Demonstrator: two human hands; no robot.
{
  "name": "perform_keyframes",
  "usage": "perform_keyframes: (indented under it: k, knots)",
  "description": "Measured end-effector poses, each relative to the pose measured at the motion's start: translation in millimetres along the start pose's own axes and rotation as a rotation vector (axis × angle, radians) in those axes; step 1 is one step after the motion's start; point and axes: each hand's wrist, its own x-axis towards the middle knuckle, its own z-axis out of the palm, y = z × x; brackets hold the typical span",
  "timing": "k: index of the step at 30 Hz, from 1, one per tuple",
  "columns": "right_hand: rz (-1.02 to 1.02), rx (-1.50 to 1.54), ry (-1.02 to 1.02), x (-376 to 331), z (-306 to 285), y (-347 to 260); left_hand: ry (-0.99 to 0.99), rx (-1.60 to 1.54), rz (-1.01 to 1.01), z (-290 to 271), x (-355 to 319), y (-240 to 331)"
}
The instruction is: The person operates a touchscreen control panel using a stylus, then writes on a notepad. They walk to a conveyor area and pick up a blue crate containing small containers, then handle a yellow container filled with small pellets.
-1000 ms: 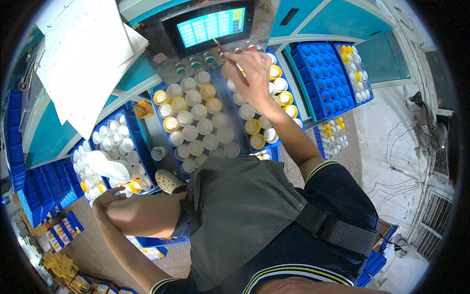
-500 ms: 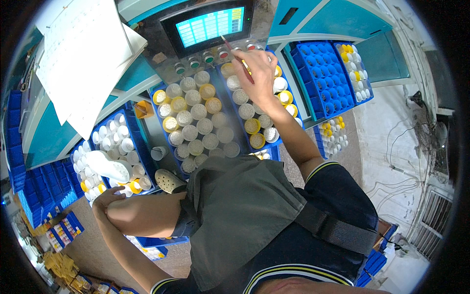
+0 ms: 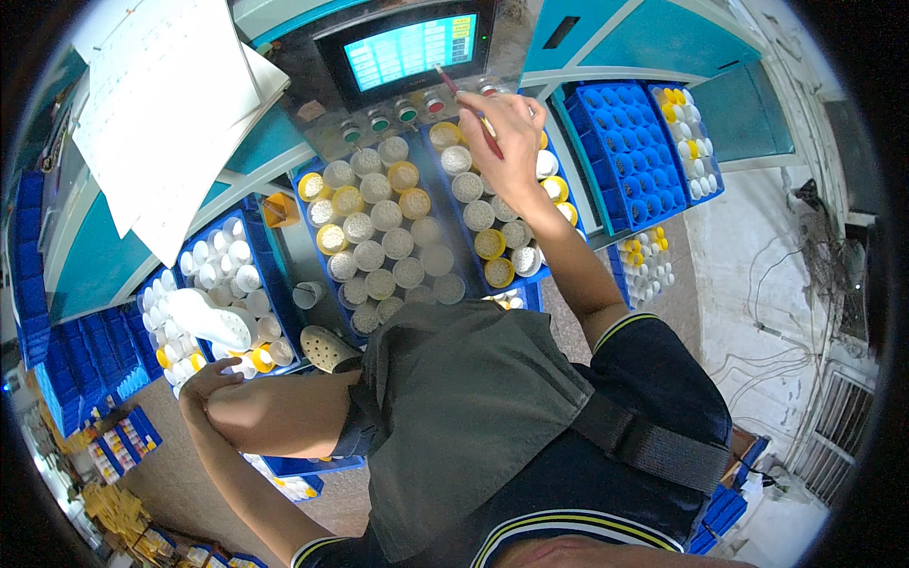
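Right hand: we see its fingers closed around a slim red pen.
Pen: slanting up and left from that hand; we cannot tell whether its tip touches the screen.
Buttons: green and red, just left of the right hand.
Cups: white and yellow, below-left of that hand.
Left hand: loosely bent at the knee; we cannot tell whether it holds anything.
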Motion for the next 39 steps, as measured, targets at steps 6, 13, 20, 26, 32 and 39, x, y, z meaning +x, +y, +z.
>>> perform_keyframes:
  k: [6,13,20,26,32,39]
  knots:
    - [-0.123,0.071,0.092,22,5,-5,-0.030,0.006,0.043,-5,9,-8]
    - [-0.179,0.060,0.112,37,12,-9,-0.020,-0.004,0.050,-1,2,-2]
    - [-0.199,0.066,0.083,37,16,-7,0.021,0.042,-0.011,2,-3,7]
    - [-0.178,0.082,0.036,28,15,-10,0.026,0.054,-0.002,4,-10,19]
    - [-0.151,0.057,0.007,23,15,-13,0.021,0.059,-0.008,5,-16,24]
    - [-0.153,0.076,0.050,27,17,-17,0.026,0.073,-0.007,4,-12,20]
